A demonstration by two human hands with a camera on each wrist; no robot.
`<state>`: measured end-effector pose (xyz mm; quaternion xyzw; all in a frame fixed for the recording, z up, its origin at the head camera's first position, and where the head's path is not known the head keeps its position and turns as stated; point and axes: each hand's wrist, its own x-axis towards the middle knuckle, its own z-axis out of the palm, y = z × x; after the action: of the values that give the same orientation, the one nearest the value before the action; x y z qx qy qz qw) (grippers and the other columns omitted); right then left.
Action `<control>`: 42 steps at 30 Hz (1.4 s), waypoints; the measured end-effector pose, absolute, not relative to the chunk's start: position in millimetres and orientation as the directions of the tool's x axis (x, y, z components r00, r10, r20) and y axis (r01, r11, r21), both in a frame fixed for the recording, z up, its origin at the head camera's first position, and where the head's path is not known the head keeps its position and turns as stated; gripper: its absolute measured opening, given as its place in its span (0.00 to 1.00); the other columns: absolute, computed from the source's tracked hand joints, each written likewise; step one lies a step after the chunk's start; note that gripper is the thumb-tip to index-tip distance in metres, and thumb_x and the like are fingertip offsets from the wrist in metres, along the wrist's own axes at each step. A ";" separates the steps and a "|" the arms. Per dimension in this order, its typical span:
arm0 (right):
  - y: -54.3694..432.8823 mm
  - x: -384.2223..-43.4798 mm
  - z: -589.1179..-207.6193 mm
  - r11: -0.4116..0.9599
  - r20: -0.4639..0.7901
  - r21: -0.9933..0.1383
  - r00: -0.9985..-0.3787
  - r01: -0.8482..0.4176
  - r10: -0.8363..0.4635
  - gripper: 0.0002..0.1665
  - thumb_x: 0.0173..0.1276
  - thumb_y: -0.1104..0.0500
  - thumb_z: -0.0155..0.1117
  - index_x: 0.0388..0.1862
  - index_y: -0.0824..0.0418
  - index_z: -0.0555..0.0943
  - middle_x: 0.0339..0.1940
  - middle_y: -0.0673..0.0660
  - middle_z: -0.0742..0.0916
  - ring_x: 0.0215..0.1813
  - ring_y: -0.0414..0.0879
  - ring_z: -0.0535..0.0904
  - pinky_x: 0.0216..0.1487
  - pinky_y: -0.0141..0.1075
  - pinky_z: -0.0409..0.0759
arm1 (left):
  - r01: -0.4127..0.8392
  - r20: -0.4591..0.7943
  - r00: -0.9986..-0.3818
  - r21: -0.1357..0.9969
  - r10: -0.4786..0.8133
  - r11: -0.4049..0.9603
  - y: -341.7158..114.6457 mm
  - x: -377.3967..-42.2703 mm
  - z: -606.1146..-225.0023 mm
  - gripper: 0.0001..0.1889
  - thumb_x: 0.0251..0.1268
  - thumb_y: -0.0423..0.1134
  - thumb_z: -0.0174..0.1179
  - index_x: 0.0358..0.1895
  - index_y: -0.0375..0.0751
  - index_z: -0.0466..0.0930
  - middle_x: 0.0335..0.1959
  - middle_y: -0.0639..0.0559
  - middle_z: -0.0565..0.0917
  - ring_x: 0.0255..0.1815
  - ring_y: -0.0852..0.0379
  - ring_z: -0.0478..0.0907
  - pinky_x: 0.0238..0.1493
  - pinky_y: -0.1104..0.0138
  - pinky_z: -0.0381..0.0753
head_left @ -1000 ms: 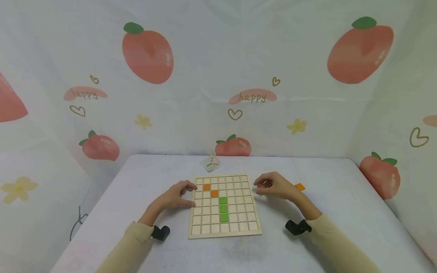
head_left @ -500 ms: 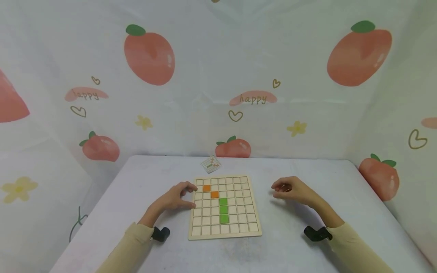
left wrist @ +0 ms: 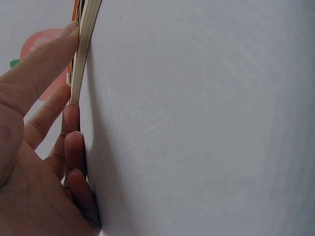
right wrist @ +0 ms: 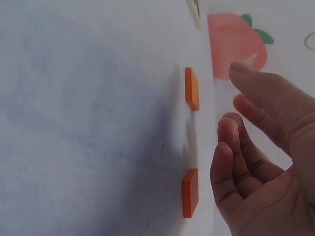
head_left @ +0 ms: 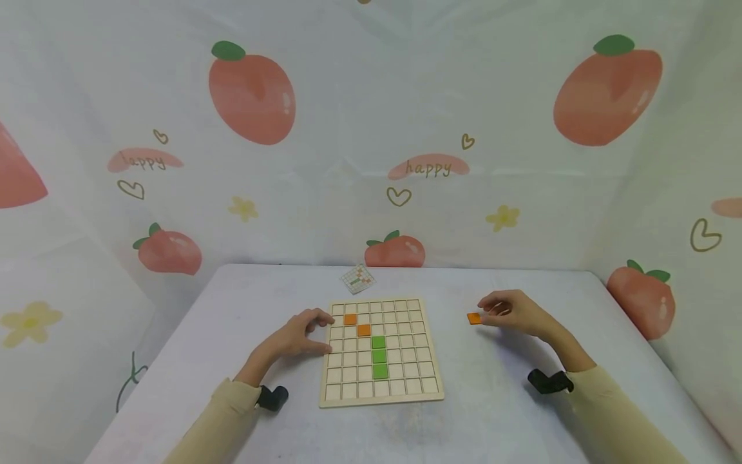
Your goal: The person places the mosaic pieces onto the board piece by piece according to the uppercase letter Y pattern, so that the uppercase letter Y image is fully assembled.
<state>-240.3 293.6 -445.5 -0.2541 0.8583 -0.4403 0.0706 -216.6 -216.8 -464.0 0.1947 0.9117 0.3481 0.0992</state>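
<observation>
In the head view a square wooden grid board [head_left: 406, 354] lies on the table. Two orange tiles [head_left: 350, 319] step diagonally across it, above a column of three green tiles [head_left: 379, 356]. My left hand [head_left: 298, 334] touches the board's left edge, thumb and fingers spread apart along it. The left wrist view shows the thumb against the board's rim [left wrist: 84, 54]. My right hand [head_left: 513, 312] hovers right of the board, fingers loosely bent, holding nothing. Near its fingertips lies a loose orange tile [head_left: 474, 318]. A second orange tile [right wrist: 190, 193] appears below the hand in the right wrist view.
A small printed card [head_left: 358, 279] with a grid pattern lies behind the board near the table's far edge. A fruit-patterned cloth [head_left: 324, 161] hangs behind and beside the white table [head_left: 290, 425]. A thin cord [head_left: 129, 380] shows at the left.
My right hand has moved away from the board's right edge, farther right, to the loose orange tiles. One tile now shows left of its fingertips. My left hand has stayed at the board.
</observation>
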 end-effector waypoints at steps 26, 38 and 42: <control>284.8 -260.8 -459.4 0.533 0.056 -0.756 -0.848 -0.381 -0.526 0.22 0.56 0.63 0.81 0.48 0.69 0.84 0.41 0.57 0.86 0.43 0.52 0.80 0.46 0.36 0.81 | 0.267 -0.062 -0.905 0.687 0.421 0.676 -216.8 -214.6 -464.8 0.29 0.54 0.42 0.79 0.59 0.41 0.78 0.51 0.50 0.77 0.49 0.48 0.70 0.54 0.49 0.71; 279.1 -256.7 -455.4 0.528 0.068 -0.749 -0.839 -0.400 -0.540 0.14 0.58 0.65 0.79 0.42 0.68 0.86 0.39 0.57 0.87 0.38 0.48 0.78 0.40 0.33 0.78 | 0.272 -0.060 -0.903 0.686 0.425 0.675 -215.9 -215.5 -462.4 0.29 0.54 0.42 0.79 0.59 0.41 0.78 0.51 0.50 0.77 0.48 0.48 0.70 0.53 0.51 0.70; 278.3 -256.5 -453.3 0.521 0.058 -0.759 -0.837 -0.391 -0.544 0.13 0.58 0.66 0.79 0.41 0.68 0.86 0.40 0.57 0.87 0.37 0.48 0.78 0.39 0.32 0.78 | 0.268 -0.063 -0.905 0.685 0.421 0.678 -215.8 -216.0 -461.2 0.29 0.54 0.43 0.79 0.59 0.41 0.78 0.51 0.50 0.77 0.48 0.48 0.70 0.52 0.52 0.70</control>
<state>-256.5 278.3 -453.3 -0.2693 0.8671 -0.4084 0.0937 -216.0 -215.8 -461.2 0.1893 0.9095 0.3539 0.1086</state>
